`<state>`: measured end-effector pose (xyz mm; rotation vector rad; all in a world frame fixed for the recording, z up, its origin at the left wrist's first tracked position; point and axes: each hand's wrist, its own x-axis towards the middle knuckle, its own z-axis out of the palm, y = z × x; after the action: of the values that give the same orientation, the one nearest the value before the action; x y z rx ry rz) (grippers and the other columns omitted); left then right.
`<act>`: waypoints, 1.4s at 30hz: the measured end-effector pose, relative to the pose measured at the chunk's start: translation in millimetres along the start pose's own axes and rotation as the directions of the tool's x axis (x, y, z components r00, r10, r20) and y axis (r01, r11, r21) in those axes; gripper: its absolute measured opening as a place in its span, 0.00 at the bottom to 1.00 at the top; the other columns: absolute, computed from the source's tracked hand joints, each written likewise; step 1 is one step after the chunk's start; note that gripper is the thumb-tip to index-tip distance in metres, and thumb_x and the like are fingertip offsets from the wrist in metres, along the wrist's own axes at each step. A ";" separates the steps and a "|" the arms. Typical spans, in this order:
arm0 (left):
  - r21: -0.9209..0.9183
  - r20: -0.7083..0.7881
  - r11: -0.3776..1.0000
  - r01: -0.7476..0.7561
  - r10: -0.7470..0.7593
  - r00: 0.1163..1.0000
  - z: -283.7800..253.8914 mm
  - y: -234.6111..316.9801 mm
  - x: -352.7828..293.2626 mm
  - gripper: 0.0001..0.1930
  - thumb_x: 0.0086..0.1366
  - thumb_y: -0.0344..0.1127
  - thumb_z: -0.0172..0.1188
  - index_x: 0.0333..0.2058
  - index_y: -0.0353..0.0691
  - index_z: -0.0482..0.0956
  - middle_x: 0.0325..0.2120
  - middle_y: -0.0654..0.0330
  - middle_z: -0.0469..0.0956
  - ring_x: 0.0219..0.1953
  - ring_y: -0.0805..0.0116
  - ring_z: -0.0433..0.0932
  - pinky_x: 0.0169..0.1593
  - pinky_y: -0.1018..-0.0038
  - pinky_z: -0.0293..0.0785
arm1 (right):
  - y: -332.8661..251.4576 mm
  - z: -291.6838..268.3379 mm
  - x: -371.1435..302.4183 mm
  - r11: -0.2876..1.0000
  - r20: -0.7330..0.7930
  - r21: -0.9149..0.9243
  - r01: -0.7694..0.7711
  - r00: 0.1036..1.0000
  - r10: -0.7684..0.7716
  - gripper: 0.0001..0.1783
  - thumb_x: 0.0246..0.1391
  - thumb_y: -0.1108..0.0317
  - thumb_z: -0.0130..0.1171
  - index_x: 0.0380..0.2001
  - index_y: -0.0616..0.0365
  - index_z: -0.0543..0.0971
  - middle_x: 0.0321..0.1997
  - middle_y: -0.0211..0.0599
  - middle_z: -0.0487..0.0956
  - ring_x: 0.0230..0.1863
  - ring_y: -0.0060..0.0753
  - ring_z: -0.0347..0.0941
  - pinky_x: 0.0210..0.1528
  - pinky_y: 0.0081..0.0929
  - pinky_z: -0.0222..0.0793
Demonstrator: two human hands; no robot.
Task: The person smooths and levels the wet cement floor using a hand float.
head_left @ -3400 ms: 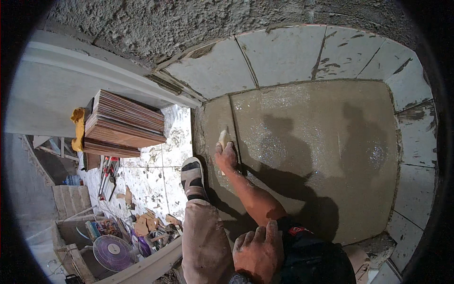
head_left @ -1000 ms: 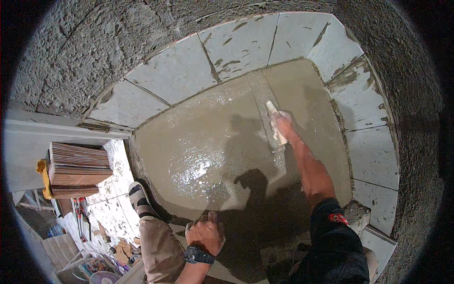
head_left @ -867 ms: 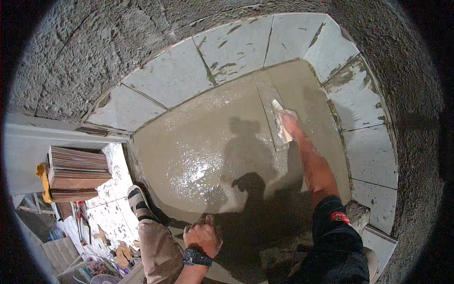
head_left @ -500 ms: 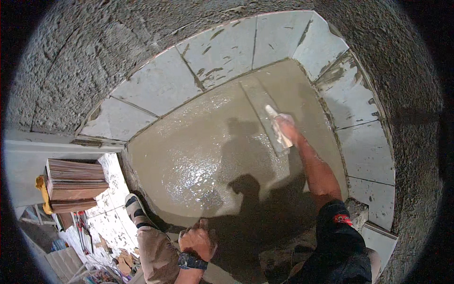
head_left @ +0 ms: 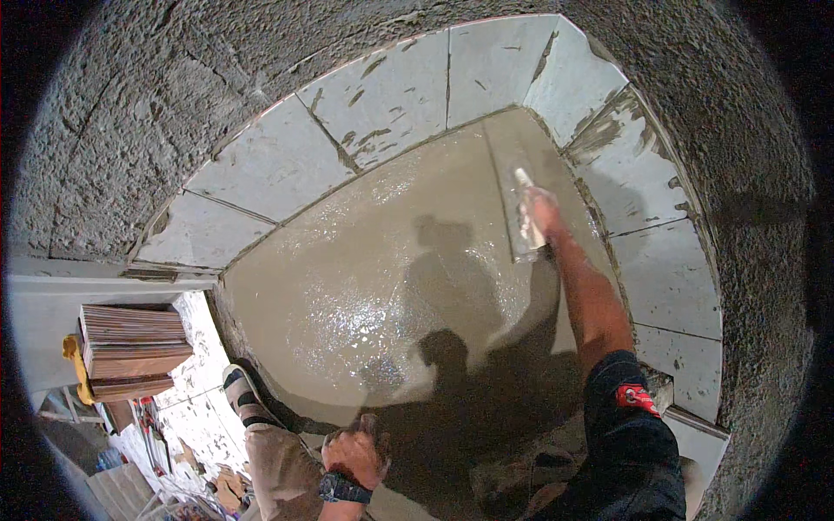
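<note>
My right hand (head_left: 542,213) is wrapped round the handle of a long rectangular finishing trowel (head_left: 501,165). The trowel's blade lies on wet grey cement (head_left: 347,252), close to the tiled wall on the right. My left hand (head_left: 356,453), with a dark watch (head_left: 345,488) on its wrist, is curled near my left knee. Its fingers are bent in, and whether they hold anything is hidden. Shiny water marks the middle of the cement, and my shadow falls across its nearer part.
White wall tiles (head_left: 382,95) smeared with cement border the far and right sides, below rough plaster (head_left: 200,78). My left sandalled foot (head_left: 248,395) rests at the cement's left edge. Beyond it are a stack of tiles (head_left: 135,339), a yellow cloth-like thing (head_left: 76,369) and a splattered tiled floor (head_left: 204,417).
The trowel in my right hand has slid to the right over the cement, toward the right wall, and turned more upright in view. My left hand stays near my knee.
</note>
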<state>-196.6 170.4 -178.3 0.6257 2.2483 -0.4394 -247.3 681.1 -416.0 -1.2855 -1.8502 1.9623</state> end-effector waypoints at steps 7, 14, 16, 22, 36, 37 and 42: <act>-0.123 -0.226 0.991 -0.062 0.033 0.974 -0.6 0.3 -10.0 0.23 0.48 0.54 0.59 0.33 0.41 0.73 0.25 0.51 0.71 0.32 0.53 0.73 0.36 0.56 0.68 | -22.4 2.5 -5.9 0.963 0.115 0.214 -0.165 0.983 0.143 0.19 0.55 0.52 0.42 0.24 0.55 0.72 0.13 0.29 0.67 0.10 0.27 0.61 0.13 0.28 0.61; -0.074 -0.190 0.986 -0.149 0.133 0.973 -7.6 4.1 -2.4 0.18 0.54 0.50 0.53 0.34 0.41 0.74 0.22 0.49 0.72 0.28 0.51 0.74 0.32 0.56 0.68 | 26.9 71.1 -27.9 0.996 0.104 -0.086 0.022 0.994 -0.013 0.15 0.57 0.59 0.42 0.29 0.56 0.74 0.17 0.30 0.70 0.13 0.25 0.63 0.16 0.27 0.62; -0.054 -0.181 0.988 -0.148 0.136 0.974 -17.2 1.5 -5.4 0.19 0.54 0.50 0.52 0.36 0.41 0.74 0.23 0.49 0.73 0.29 0.50 0.74 0.34 0.56 0.69 | 25.5 118.7 -63.5 0.998 0.251 -0.060 0.011 0.968 0.004 0.17 0.57 0.55 0.44 0.27 0.56 0.74 0.16 0.29 0.70 0.14 0.25 0.63 0.17 0.27 0.62; -0.119 -0.010 0.987 -0.107 0.106 0.994 -11.6 1.0 1.7 0.26 0.53 0.51 0.53 0.48 0.44 0.69 0.37 0.47 0.74 0.40 0.49 0.74 0.45 0.57 0.69 | 0.7 183.0 -110.6 0.949 0.380 -0.314 -0.003 0.916 0.129 0.25 0.53 0.43 0.47 0.27 0.58 0.71 0.17 0.31 0.70 0.18 0.25 0.66 0.19 0.29 0.63; -0.216 0.032 0.966 -0.145 0.156 0.987 -44.2 10.7 -0.9 0.23 0.55 0.48 0.53 0.48 0.44 0.68 0.34 0.53 0.76 0.36 0.55 0.76 0.42 0.58 0.70 | 26.4 -8.1 -22.8 0.981 -0.054 -0.136 0.140 0.987 -0.149 0.16 0.58 0.61 0.42 0.39 0.58 0.75 0.25 0.28 0.71 0.23 0.21 0.66 0.25 0.23 0.65; -0.237 0.042 0.967 -0.087 0.100 0.994 -41.4 10.2 -1.5 0.23 0.55 0.48 0.53 0.48 0.44 0.68 0.34 0.53 0.76 0.36 0.55 0.76 0.42 0.58 0.70 | 15.9 -9.3 -35.0 0.988 -0.034 -0.155 0.024 0.999 -0.030 0.16 0.58 0.59 0.41 0.37 0.58 0.74 0.24 0.28 0.70 0.23 0.20 0.65 0.24 0.22 0.64; -0.244 -0.041 0.951 -0.190 0.185 0.982 -35.0 11.9 0.4 0.20 0.57 0.46 0.49 0.46 0.46 0.70 0.32 0.53 0.77 0.35 0.55 0.76 0.43 0.58 0.69 | 6.7 -2.6 -103.1 0.805 -0.002 -0.463 0.371 0.908 -0.420 0.15 0.59 0.57 0.43 0.37 0.57 0.72 0.23 0.26 0.69 0.22 0.19 0.62 0.24 0.19 0.61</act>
<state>-210.2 197.2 -156.9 0.7046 2.1889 -0.0563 -178.8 616.5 -373.4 -0.9529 -2.3769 1.2676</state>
